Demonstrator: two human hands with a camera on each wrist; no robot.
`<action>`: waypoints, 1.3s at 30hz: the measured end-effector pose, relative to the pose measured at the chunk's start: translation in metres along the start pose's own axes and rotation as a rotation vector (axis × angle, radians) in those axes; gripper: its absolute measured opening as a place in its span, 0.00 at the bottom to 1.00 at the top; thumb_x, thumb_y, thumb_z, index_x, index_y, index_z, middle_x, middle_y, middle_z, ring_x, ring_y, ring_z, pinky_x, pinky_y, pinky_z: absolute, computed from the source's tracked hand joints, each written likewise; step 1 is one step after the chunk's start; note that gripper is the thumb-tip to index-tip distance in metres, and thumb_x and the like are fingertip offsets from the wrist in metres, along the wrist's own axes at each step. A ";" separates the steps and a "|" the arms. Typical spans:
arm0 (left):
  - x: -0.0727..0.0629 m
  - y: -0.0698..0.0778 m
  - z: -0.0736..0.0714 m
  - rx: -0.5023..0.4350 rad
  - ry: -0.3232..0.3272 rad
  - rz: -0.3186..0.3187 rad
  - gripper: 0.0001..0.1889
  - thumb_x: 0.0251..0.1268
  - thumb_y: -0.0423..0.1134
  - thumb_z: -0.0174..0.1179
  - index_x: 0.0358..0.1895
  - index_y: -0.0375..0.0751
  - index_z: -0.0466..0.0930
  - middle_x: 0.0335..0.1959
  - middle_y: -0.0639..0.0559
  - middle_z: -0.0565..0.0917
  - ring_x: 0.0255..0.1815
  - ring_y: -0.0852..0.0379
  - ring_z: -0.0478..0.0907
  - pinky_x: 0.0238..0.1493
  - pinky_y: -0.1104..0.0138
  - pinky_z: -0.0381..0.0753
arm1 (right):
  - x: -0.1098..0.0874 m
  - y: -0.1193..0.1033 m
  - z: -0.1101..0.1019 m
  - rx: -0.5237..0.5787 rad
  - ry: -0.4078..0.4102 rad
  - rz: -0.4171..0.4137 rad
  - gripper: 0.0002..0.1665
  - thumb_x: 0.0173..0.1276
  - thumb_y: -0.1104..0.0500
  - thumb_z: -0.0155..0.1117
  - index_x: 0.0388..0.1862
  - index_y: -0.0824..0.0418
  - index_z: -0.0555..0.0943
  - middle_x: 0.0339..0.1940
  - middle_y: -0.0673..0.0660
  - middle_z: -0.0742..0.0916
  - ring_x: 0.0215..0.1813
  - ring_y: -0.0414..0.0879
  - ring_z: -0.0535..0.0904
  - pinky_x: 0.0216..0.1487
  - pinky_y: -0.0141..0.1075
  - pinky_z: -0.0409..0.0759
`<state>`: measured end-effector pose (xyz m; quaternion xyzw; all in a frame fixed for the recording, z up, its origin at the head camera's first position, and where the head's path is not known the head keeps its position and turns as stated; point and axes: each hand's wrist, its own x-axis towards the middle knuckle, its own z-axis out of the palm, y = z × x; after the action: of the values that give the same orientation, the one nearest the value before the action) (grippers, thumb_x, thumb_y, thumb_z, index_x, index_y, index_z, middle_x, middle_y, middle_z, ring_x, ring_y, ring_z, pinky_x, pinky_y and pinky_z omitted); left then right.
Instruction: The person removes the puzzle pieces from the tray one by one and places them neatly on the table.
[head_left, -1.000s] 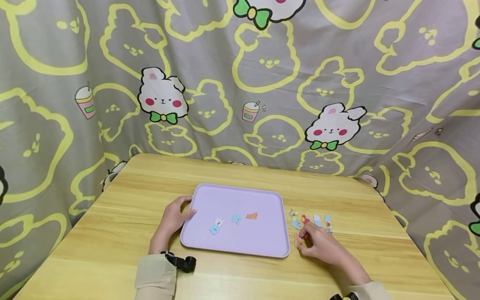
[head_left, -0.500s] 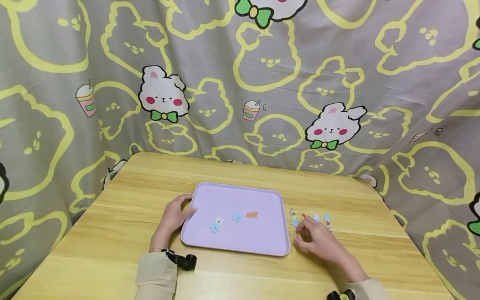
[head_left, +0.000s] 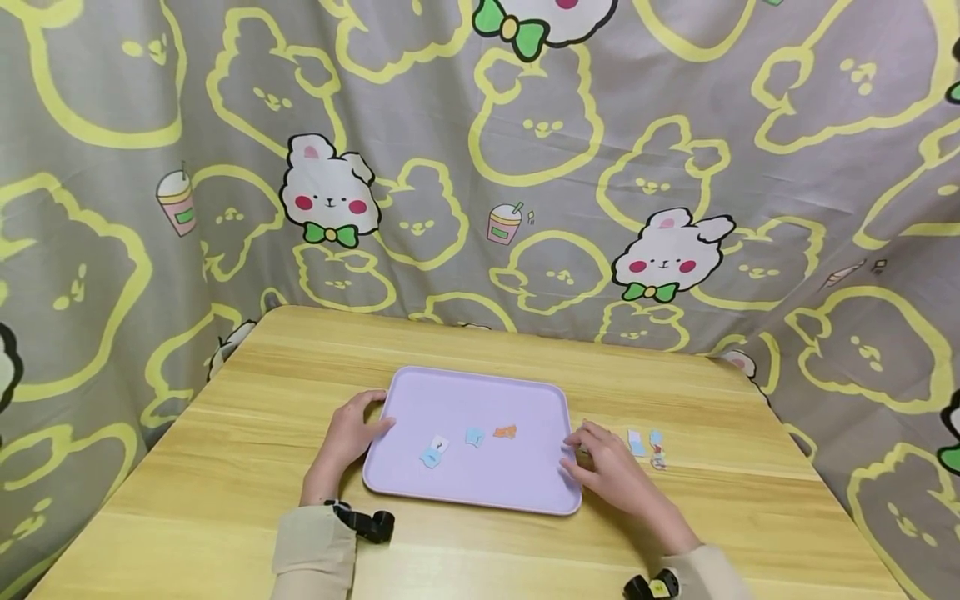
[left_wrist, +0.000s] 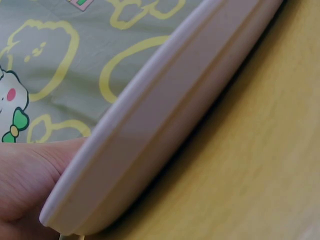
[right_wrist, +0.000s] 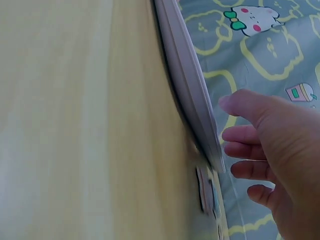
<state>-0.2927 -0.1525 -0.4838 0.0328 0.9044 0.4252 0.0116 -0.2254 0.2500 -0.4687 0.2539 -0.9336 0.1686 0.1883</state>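
At the left edge of the lavender tray (head_left: pixel 480 487), my left hand (head_left: pixel 347 429) holds the rim, thumb on top. In the left wrist view, the tray's side wall (left_wrist: pixel 150 105) hides most of that hand. My right hand (head_left: pixel 611 467) is at the tray's right edge, fingertips over the rim. The right wrist view shows its thumb apart from the loosely bent fingers (right_wrist: pixel 245 150), with no piece visible between them. On the tray lie a white piece (head_left: pixel 439 443) touching a blue piece (head_left: pixel 431 457), another blue piece (head_left: pixel 474 437) and an orange piece (head_left: pixel 506 432), apparently puzzle pieces.
Right of my right hand, more small pieces lie on the wooden table (head_left: pixel 735 500), among them a white-and-blue one (head_left: pixel 636 442) and a light blue one (head_left: pixel 656 437). Others are hidden behind that hand. A patterned curtain (head_left: pixel 442 125) hangs behind the table.
My right hand has moved left from the loose pieces to the tray's right rim, and its fingers have spread from a pinch around an orange piece. The left hand stays put.
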 end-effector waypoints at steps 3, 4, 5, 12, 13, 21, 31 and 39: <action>0.000 0.000 -0.001 -0.002 0.001 -0.003 0.27 0.66 0.38 0.62 0.67 0.34 0.69 0.70 0.34 0.69 0.74 0.34 0.61 0.76 0.44 0.60 | 0.007 -0.005 0.005 -0.006 0.013 -0.009 0.13 0.56 0.56 0.75 0.39 0.59 0.83 0.35 0.49 0.83 0.33 0.39 0.75 0.37 0.35 0.74; 0.000 0.000 -0.001 0.000 0.003 -0.003 0.27 0.66 0.37 0.62 0.67 0.34 0.69 0.70 0.33 0.69 0.74 0.34 0.61 0.76 0.44 0.60 | 0.009 -0.007 0.007 -0.001 0.012 -0.007 0.14 0.56 0.56 0.75 0.39 0.59 0.83 0.35 0.49 0.83 0.33 0.38 0.75 0.37 0.34 0.73; 0.000 -0.001 -0.001 0.001 0.004 -0.002 0.27 0.66 0.37 0.62 0.67 0.34 0.69 0.70 0.33 0.69 0.74 0.34 0.61 0.76 0.44 0.61 | 0.011 -0.008 0.009 0.003 0.008 -0.007 0.14 0.56 0.56 0.75 0.39 0.59 0.83 0.36 0.49 0.83 0.33 0.38 0.75 0.37 0.34 0.74; -0.002 -0.001 0.001 0.006 0.004 -0.004 0.27 0.66 0.37 0.62 0.67 0.34 0.69 0.70 0.33 0.69 0.74 0.33 0.61 0.76 0.44 0.61 | 0.026 -0.019 0.023 0.022 -0.070 0.021 0.15 0.59 0.53 0.73 0.42 0.61 0.84 0.37 0.50 0.82 0.38 0.39 0.75 0.40 0.35 0.75; -0.002 -0.001 0.001 0.004 0.003 -0.005 0.27 0.66 0.37 0.62 0.67 0.34 0.69 0.70 0.33 0.69 0.74 0.33 0.62 0.76 0.44 0.61 | 0.028 -0.021 0.024 0.019 -0.077 0.020 0.15 0.59 0.53 0.72 0.42 0.60 0.84 0.37 0.50 0.82 0.39 0.39 0.75 0.41 0.35 0.75; -0.003 0.000 0.002 -0.003 0.005 -0.003 0.27 0.65 0.37 0.63 0.66 0.34 0.70 0.69 0.33 0.70 0.73 0.33 0.62 0.75 0.44 0.62 | 0.040 -0.028 0.032 0.006 -0.119 0.001 0.17 0.61 0.51 0.71 0.42 0.61 0.84 0.36 0.50 0.82 0.38 0.40 0.75 0.39 0.35 0.77; -0.002 0.001 0.000 0.005 0.009 0.000 0.27 0.65 0.37 0.63 0.67 0.34 0.69 0.70 0.34 0.70 0.74 0.34 0.62 0.75 0.44 0.62 | 0.054 -0.036 0.036 -0.016 -0.170 0.019 0.21 0.61 0.46 0.71 0.44 0.60 0.84 0.38 0.50 0.81 0.41 0.42 0.76 0.41 0.37 0.74; -0.002 0.001 0.000 -0.006 0.010 -0.010 0.27 0.65 0.37 0.63 0.67 0.34 0.69 0.70 0.34 0.69 0.74 0.34 0.61 0.76 0.44 0.62 | 0.067 -0.046 0.043 -0.080 -0.151 0.016 0.22 0.56 0.43 0.74 0.38 0.59 0.85 0.36 0.51 0.82 0.40 0.45 0.78 0.39 0.38 0.75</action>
<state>-0.2909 -0.1520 -0.4829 0.0261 0.9035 0.4278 0.0095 -0.2655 0.1669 -0.4668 0.2507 -0.9531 0.1133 0.1261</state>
